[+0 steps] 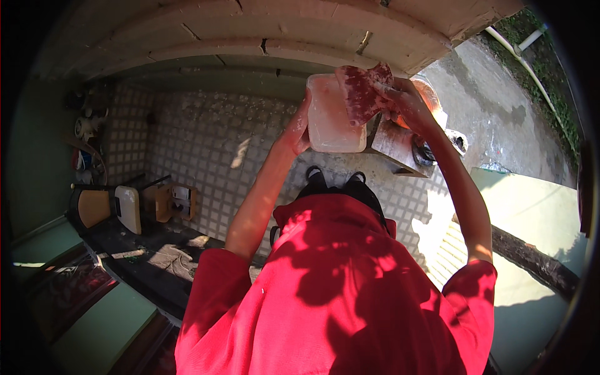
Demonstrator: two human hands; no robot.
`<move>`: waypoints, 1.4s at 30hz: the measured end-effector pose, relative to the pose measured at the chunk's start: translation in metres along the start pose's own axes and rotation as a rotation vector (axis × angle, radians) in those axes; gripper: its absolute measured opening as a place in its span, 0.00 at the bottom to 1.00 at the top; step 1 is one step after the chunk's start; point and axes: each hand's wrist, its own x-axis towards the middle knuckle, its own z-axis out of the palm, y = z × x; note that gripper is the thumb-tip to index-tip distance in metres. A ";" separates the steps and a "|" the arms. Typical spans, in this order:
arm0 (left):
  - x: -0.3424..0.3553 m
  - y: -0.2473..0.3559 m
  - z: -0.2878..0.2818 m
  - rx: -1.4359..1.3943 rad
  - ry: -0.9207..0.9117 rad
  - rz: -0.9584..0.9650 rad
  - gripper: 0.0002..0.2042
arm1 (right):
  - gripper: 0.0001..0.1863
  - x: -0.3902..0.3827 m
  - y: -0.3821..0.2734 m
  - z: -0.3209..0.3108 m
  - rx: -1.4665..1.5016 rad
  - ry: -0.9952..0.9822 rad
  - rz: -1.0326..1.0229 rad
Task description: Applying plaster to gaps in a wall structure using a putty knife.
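Fingers of your L hand (pixel 301 132) are clamped on the L edge of a pale panel (pixel 328 122), rounded corners, broad face toward you. Fingers of your R hand (pixel 405 103) are pinched together on a red cloth (pixel 360 95) w/ white smears. Cloth overlaps the panel's upper R corner, btwn your two hands; can't tell if it touches. Just R of your R fingers: orange container (pixel 429 94), partly hidden by that hand. Below R fingers: wooden stand (pixel 395 145), w/ a dark round thing (pixel 424 152) nr its R end. Below both hands' fingers, approx. midway: your feet (pixel 314 173) on the tiled floor (pixel 215 128). Well apart from L fingers, lower L: open carton (pixel 164 203) & white board (pixel 128 209). Your red shirt (pixel 312 294) fills bottom ctr, below all fingers.
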 end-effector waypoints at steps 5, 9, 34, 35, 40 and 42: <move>0.002 -0.007 -0.004 -0.031 -0.023 0.078 0.39 | 0.17 -0.009 0.028 -0.003 -0.099 0.147 -0.018; 0.004 -0.010 -0.002 -0.046 -0.053 0.053 0.39 | 0.17 -0.016 0.035 -0.010 -0.312 0.205 -0.071; 0.002 -0.016 0.013 -0.057 -0.025 0.106 0.36 | 0.16 -0.038 -0.021 0.017 -0.744 0.251 -0.304; 0.002 -0.015 0.015 -0.065 -0.015 0.100 0.36 | 0.15 -0.033 -0.018 0.019 -0.766 0.240 -0.324; 0.004 -0.018 0.008 -0.037 0.005 0.144 0.38 | 0.13 -0.023 -0.008 0.027 -0.720 0.225 -0.387; 0.005 -0.017 0.006 -0.055 0.032 0.140 0.36 | 0.13 -0.021 -0.001 0.030 -0.739 0.221 -0.380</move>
